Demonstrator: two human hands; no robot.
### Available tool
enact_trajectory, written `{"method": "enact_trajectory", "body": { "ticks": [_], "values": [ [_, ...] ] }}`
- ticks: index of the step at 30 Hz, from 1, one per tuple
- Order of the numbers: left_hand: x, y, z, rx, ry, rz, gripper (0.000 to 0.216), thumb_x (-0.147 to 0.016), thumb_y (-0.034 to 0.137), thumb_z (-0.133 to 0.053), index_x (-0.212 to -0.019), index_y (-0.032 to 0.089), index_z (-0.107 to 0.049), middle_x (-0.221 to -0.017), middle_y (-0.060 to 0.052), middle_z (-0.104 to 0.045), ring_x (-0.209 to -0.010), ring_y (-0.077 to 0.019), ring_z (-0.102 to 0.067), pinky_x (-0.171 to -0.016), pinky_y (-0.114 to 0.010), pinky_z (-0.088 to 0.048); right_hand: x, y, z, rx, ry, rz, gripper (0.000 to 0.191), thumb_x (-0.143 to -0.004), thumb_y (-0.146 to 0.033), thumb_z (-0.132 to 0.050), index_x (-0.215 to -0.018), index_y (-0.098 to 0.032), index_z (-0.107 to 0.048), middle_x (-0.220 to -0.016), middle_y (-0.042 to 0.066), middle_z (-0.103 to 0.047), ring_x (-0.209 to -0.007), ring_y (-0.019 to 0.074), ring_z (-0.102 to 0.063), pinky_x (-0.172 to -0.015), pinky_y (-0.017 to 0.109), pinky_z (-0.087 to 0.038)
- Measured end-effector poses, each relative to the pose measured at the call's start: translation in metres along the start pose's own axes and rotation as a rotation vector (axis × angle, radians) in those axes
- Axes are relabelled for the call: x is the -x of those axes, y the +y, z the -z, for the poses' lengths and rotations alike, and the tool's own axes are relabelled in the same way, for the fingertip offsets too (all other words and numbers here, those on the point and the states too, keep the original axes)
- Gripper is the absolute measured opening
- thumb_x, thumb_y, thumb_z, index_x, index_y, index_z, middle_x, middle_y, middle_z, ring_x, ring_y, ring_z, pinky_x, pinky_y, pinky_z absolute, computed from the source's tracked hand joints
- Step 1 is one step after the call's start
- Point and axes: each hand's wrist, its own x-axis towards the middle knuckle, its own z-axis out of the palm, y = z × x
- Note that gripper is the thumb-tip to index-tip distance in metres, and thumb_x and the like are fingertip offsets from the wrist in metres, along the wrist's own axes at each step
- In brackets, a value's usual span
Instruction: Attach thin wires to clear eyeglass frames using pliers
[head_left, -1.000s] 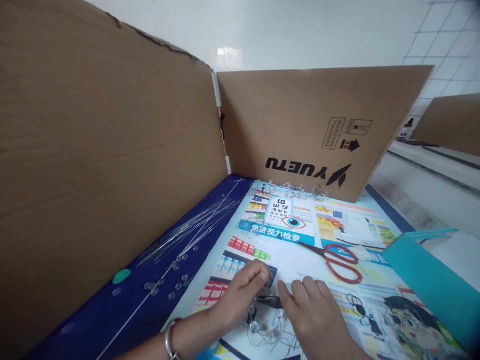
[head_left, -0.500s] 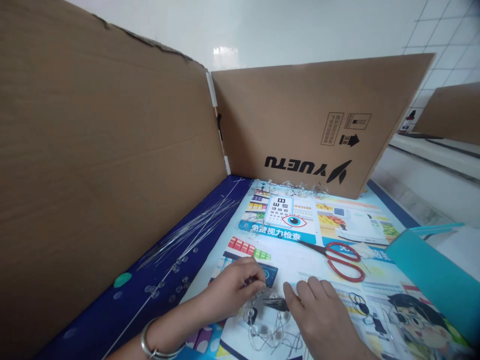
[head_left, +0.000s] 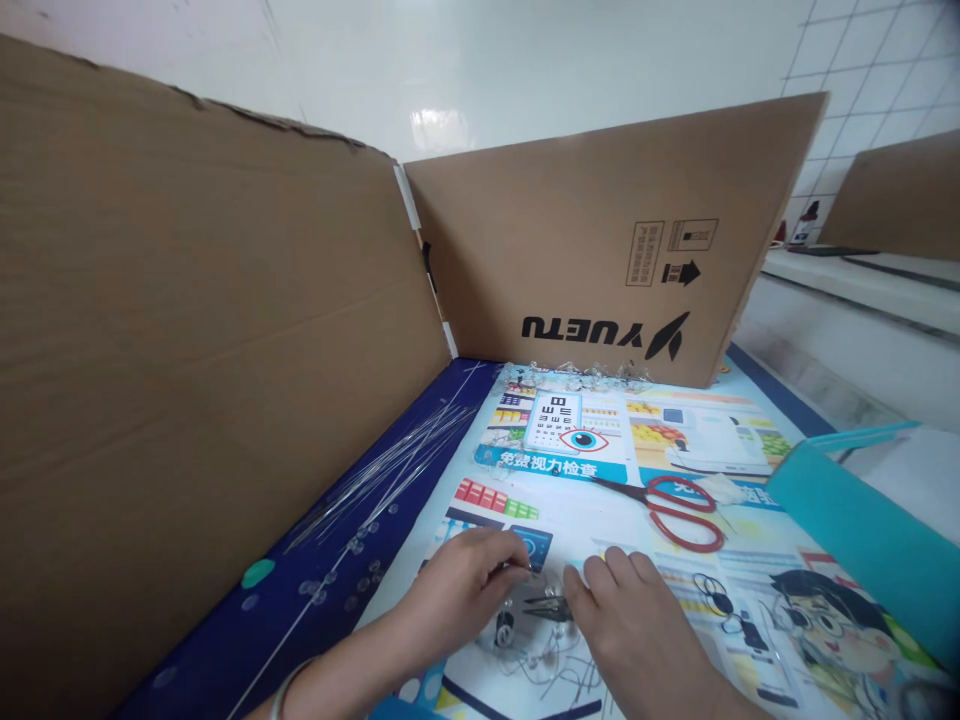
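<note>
My left hand (head_left: pixel 463 585) is low at the centre with its fingers curled and pinched on a small clear bead-and-wire piece (head_left: pixel 517 640) lying on the printed mat (head_left: pixel 600 500). My right hand (head_left: pixel 637 625) is beside it, fingers closed on small dark pliers (head_left: pixel 546 604) whose tips point left toward my left fingers. Thin bent wires and clear beads lie under and between both hands.
Cardboard walls stand at the left (head_left: pixel 187 350) and at the back (head_left: pixel 600 240). A bundle of straight thin wires (head_left: pixel 390 465) and loose clear beads (head_left: pixel 345 570) lie on the blue strip. Red scissors (head_left: pixel 675 508) are right of centre; a teal box (head_left: pixel 862 530) stands at the right.
The view has tilted and shifted slightly. Both hands stay together over the wire piece, with the left wrist and its bracelet dropping toward the bottom edge.
</note>
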Motion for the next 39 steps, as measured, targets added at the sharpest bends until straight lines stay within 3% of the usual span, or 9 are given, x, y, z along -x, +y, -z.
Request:
{"method": "enact_trajectory", "body": {
  "ticks": [12, 26, 31, 35, 39],
  "values": [
    [0.015, -0.011, -0.032, 0.267, 0.168, 0.087, 0.015, -0.09, 0.025, -0.043, -0.082, 0.017, -0.054, -0.073, 0.0, -0.055, -0.064, -0.0129, -0.049, -0.059, -0.022, -0.039, 0.001, -0.003, -0.003, -0.044, -0.057, -0.013, 0.026, -0.071, -0.013, -0.06, -0.096, -0.016, -0.056, -0.078, 0.003, -0.053, -0.071, 0.0207, -0.043, -0.061, 0.036, -0.029],
    [0.017, -0.016, -0.035, 0.075, 0.231, -0.073, 0.01, -0.086, 0.014, -0.044, -0.088, 0.019, -0.052, -0.087, -0.004, -0.061, -0.078, -0.0162, -0.056, -0.071, -0.027, -0.043, 0.0, -0.003, -0.006, -0.075, -0.085, -0.018, 0.027, -0.071, -0.011, -0.056, -0.098, -0.017, -0.056, -0.078, 0.003, -0.052, -0.072, 0.021, -0.043, -0.064, 0.037, -0.029],
    [0.014, -0.015, -0.032, 0.018, 0.213, -0.055, 0.012, -0.085, 0.013, -0.044, -0.084, 0.019, -0.054, -0.075, -0.002, -0.06, -0.069, -0.0153, -0.054, -0.065, -0.026, -0.042, 0.002, 0.004, -0.006, -0.113, -0.066, -0.042, 0.023, -0.073, -0.012, -0.058, -0.095, -0.017, -0.057, -0.076, 0.003, -0.051, -0.072, 0.0205, -0.042, -0.065, 0.037, -0.029],
    [0.014, -0.013, -0.03, -0.047, 0.228, -0.07, 0.013, -0.084, 0.013, -0.043, -0.082, 0.019, -0.055, -0.071, -0.002, -0.058, -0.066, -0.0157, -0.053, -0.063, -0.027, -0.041, 0.003, 0.014, -0.002, -0.27, -0.053, -0.173, 0.022, -0.075, -0.016, -0.059, -0.097, -0.021, -0.058, -0.077, 0.002, -0.052, -0.076, 0.0209, -0.043, -0.068, 0.035, -0.03],
    [0.013, -0.014, -0.032, -0.109, 0.244, -0.104, 0.014, -0.083, 0.012, -0.043, -0.085, 0.019, -0.055, -0.072, -0.002, -0.059, -0.066, -0.0163, -0.052, -0.062, -0.028, -0.04, -0.01, 0.016, 0.006, -0.575, -0.135, -0.374, 0.014, -0.077, -0.016, -0.057, -0.087, -0.024, -0.06, -0.08, 0.002, -0.053, -0.081, 0.0199, -0.045, -0.071, 0.032, -0.033]
  ]
}}
